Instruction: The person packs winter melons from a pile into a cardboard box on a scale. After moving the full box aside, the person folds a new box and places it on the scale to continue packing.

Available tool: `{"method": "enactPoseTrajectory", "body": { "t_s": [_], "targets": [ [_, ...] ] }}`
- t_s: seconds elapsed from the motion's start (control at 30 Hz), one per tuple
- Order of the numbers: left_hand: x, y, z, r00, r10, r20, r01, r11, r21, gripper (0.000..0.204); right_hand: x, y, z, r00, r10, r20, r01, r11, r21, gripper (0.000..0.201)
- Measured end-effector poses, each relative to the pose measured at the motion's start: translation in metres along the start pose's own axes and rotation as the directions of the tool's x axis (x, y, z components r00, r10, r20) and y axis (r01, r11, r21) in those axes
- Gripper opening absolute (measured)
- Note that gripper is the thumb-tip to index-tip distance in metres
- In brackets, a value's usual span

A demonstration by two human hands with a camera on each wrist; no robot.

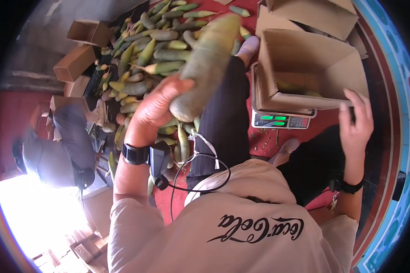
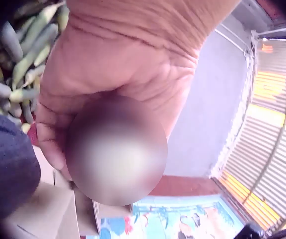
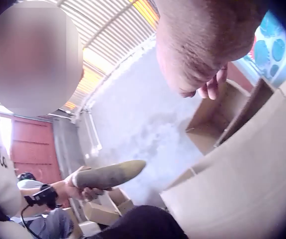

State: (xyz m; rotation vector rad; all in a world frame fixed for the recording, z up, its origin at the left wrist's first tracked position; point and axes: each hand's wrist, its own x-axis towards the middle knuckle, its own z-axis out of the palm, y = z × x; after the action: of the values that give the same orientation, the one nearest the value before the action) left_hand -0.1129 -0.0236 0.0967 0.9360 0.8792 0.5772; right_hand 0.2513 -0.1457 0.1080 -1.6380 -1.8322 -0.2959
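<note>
Radish (image 1: pixel 207 63) (long, thick, grey-green, yellowish tip) is sitting in L hand (image 1: pixel 157 104), which is gripping its blunt end near dark trouser leg (image 1: pixel 221 136). R hand (image 1: pixel 356 120) is hovering released, fingers uncurled, by near-R corner of open brown cardboard box (image 1: pixel 312 52); can't tell if touching rim. Box is resting on digital scale (image 1: pixel 281 122) w/ green-lit display. Loose grey-green radish pile (image 1: pixel 171 55) is lying L of leg, approx. level w/ box.
</note>
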Motion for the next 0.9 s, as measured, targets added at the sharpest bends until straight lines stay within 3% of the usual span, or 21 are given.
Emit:
{"method": "enactPoseTrajectory", "body": {
  "t_s": [0.13, 0.2, 0.27, 0.3, 0.33, 0.4, 0.43, 0.47, 0.53, 0.57, 0.6, 0.67, 0.73, 0.77, 0.8, 0.87, 0.9],
  "targets": [
    [0.012, 0.008, 0.062, 0.934, -0.184, 0.307, 0.135, 0.975, 0.176, 0.074, 0.024, -0.038, -0.005, 0.944, -0.268, 0.191, 0.265, 0.963, 0.044, 0.066],
    [0.021, -0.001, 0.081, 0.861, -0.213, 0.461, 0.099, 0.961, 0.259, 0.076, 0.023, -0.04, 0.002, 0.91, -0.319, 0.265, 0.317, 0.947, 0.055, 0.075],
    [0.028, 0.003, 0.096, 0.793, -0.304, 0.528, 0.048, 0.895, 0.443, 0.078, 0.013, -0.026, 0.01, 0.915, -0.344, 0.211, 0.328, 0.939, 0.107, 0.072],
    [0.031, -0.002, 0.098, 0.779, -0.233, 0.582, -0.027, 0.916, 0.401, 0.075, 0.008, -0.021, 0.011, 0.926, -0.314, 0.208, 0.3, 0.949, 0.098, 0.071],
    [0.036, -0.004, 0.098, 0.775, -0.229, 0.588, -0.032, 0.917, 0.398, 0.075, 0.005, -0.017, 0.01, 0.937, -0.283, 0.206, 0.27, 0.959, 0.093, 0.071],
    [0.051, -0.004, 0.093, 0.873, -0.019, 0.488, -0.169, 0.926, 0.338, 0.071, 0.008, -0.007, 0.002, 0.953, -0.21, 0.22, 0.215, 0.977, 0.001, 0.07],
    [0.063, -0.009, 0.084, 0.882, 0.083, 0.464, -0.29, 0.872, 0.394, 0.063, 0.01, 0.0, -0.003, 0.964, -0.135, 0.228, 0.158, 0.984, -0.084, 0.07],
    [0.077, -0.019, 0.074, 0.906, 0.092, 0.413, -0.219, 0.937, 0.272, 0.056, 0.015, 0.009, -0.007, 0.973, -0.089, 0.212, 0.119, 0.984, -0.132, 0.069],
    [0.09, -0.025, 0.064, 0.904, 0.242, 0.353, -0.385, 0.82, 0.423, 0.052, 0.023, 0.033, -0.011, 0.975, 0.039, 0.221, 0.01, 0.976, -0.218, 0.066],
    [0.095, -0.027, 0.058, 0.916, 0.204, 0.345, -0.374, 0.745, 0.552, 0.052, 0.027, 0.044, -0.012, 0.97, 0.073, 0.233, -0.008, 0.963, -0.269, 0.065],
    [0.099, -0.031, 0.054, 0.914, 0.207, 0.349, -0.377, 0.749, 0.544, 0.052, 0.032, 0.055, -0.013, 0.964, 0.106, 0.244, -0.024, 0.948, -0.318, 0.064],
    [0.108, -0.042, 0.047, 0.899, 0.226, 0.374, -0.432, 0.59, 0.682, 0.053, 0.039, 0.079, -0.01, 0.956, 0.112, 0.27, -0.002, 0.927, -0.376, 0.061],
    [0.114, -0.045, 0.044, 0.885, 0.2, 0.421, -0.454, 0.572, 0.683, 0.056, 0.045, 0.1, -0.001, 0.909, 0.16, 0.385, 0.028, 0.898, -0.44, 0.057],
    [0.114, -0.045, 0.047, 0.878, 0.209, 0.431, -0.462, 0.606, 0.647, 0.057, 0.05, 0.105, 0.005, 0.855, 0.237, 0.461, 0.016, 0.877, -0.481, 0.051],
    [0.115, -0.046, 0.049, 0.871, 0.22, 0.439, -0.469, 0.64, 0.609, 0.058, 0.054, 0.109, 0.011, 0.852, 0.234, 0.468, 0.023, 0.877, -0.48, 0.051],
    [0.12, -0.051, 0.05, 0.845, 0.22, 0.487, -0.507, 0.616, 0.603, 0.059, 0.062, 0.118, 0.028, 0.675, 0.357, 0.646, 0.015, 0.868, -0.496, 0.054],
    [0.121, -0.052, 0.051, 0.817, 0.214, 0.536, -0.546, 0.586, 0.599, 0.06, 0.065, 0.121, 0.038, 0.623, 0.368, 0.69, 0.028, 0.871, -0.491, 0.053]
  ]
}}
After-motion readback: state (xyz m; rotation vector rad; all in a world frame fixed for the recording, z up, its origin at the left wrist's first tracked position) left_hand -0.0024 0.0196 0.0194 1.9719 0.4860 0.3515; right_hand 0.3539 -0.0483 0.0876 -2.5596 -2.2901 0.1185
